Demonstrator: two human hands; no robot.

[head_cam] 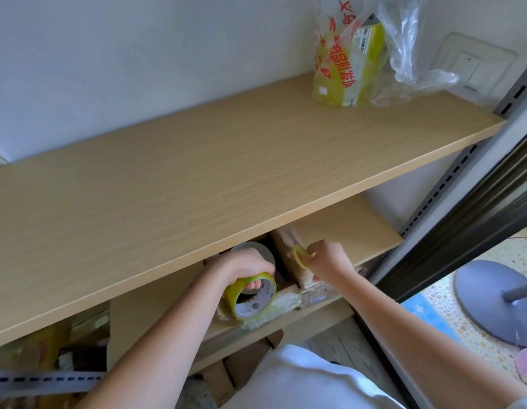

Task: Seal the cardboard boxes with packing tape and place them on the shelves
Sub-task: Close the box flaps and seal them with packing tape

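Pale wood shelves on a slotted grey metal frame run along a white wall, and the person stands close against them. The top shelf (227,160) holds only a printed plastic bag (345,63) at its far right, with what looks like a yellow-green pack inside, beside crumpled clear plastic. On the shelf below, a cardboard box (289,278) sits partly hidden under the top board, one flap standing up; whether anything is in it I cannot tell. The left hand (247,268) grips a roll of packing tape (252,299) at the box's near edge, fingers curled through its core. The right hand (324,259) pinches a yellowish strip, likely the tape's free end, over the box. Sealing looks to be under way, not finished: tape is on the near edge, but the flap is up. More cartons show dimly on the lower levels, their state unclear.
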